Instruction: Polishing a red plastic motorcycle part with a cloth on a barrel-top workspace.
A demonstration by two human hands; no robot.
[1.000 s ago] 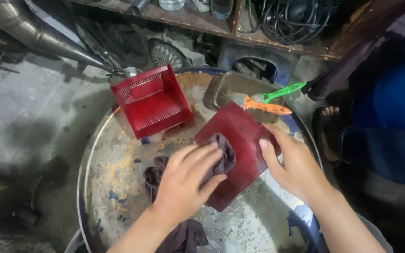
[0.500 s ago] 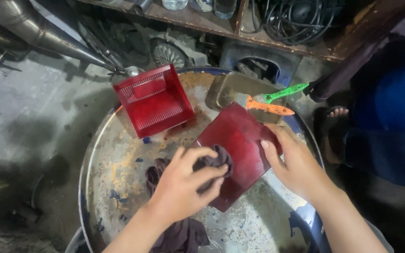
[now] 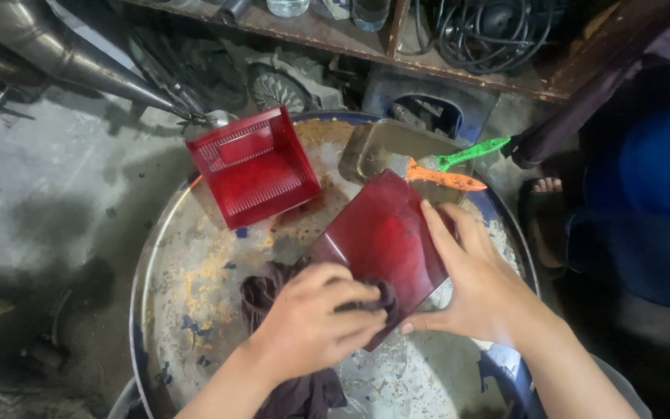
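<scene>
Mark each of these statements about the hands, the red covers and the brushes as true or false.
1. The left hand presses a dark rag on the red cover. True.
2. The right hand holds the orange brush. False: it steadies the red cover's edge.
3. A second red cover lies untouched on the drum top. True.
4. The green brush lies on the floor. False: it rests across a tray.
</scene>
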